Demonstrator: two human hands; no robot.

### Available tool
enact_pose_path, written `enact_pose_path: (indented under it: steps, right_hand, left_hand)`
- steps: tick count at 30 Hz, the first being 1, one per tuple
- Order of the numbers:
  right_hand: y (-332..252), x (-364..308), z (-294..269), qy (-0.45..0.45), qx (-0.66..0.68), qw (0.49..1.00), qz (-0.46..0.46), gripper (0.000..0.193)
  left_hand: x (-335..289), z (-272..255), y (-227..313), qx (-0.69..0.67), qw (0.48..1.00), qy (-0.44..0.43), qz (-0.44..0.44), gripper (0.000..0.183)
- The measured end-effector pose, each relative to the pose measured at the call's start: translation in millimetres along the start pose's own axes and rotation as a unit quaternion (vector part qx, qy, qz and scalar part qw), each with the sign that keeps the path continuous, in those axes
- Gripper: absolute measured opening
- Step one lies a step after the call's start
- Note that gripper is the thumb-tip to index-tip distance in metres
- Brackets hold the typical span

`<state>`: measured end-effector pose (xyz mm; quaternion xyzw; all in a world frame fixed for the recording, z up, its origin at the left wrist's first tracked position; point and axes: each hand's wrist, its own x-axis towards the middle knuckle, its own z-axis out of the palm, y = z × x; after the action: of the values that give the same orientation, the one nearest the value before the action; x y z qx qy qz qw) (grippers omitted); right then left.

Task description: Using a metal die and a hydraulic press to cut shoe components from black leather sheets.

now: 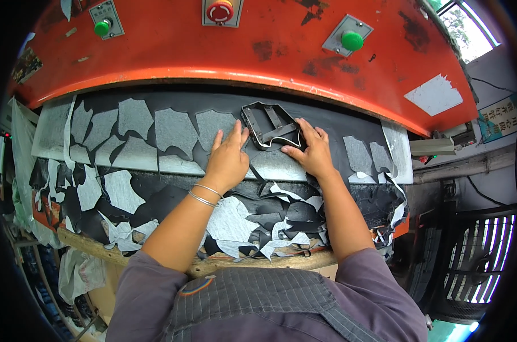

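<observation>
**Placing the metal cutter on the dark sheet**

Pressing down is what is being done at this moment. A black metal cutter frame (271, 125) is laid on the dark sheet (327, 122), just under the edge of the big orange press (241, 62). The left hand (228, 159) is laid open and flat on the sheet, with its fingertips touching the left side of the frame. The right hand (311, 151) is also open, and its fingers are rested on the lower right edge of the frame. Nothing is gripped by either hand.

The step in hand seems to be the setting of the frame on a fresh part of the sheet. Many shapes are already cut out, and grey holes (173, 131) are seen to the left. For the next move, the frame likely needs to be lined up close beside the last hole, and both hands need to be taken away from under the press.

No boxes or bins are seen. Cut scraps (252, 222) are piled loose on the front of the desk (258, 263).
</observation>
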<state>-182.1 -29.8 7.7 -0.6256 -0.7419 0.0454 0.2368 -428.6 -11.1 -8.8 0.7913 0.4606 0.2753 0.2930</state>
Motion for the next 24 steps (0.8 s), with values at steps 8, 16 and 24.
enact_pose_path:
  steps: [8, 16, 24]
  right_hand:
    - [-50, -2, -58, 0.286, 0.191, 0.939, 0.013, 0.072]
    - [-95, 73, -147, 0.597, -0.085, 0.791, -0.108, 0.057]
    - [-129, -47, -94, 0.301, 0.086, 0.933, -0.176, 0.016]
  left_hand:
    - [-12, -106, -20, -0.134, 0.968, 0.213, -0.017, 0.035]
    - [-37, -260, -16, 0.087, 0.817, 0.545, 0.164, 0.025]
    - [-137, -186, 2, 0.000, 0.961, 0.273, 0.051, 0.027]
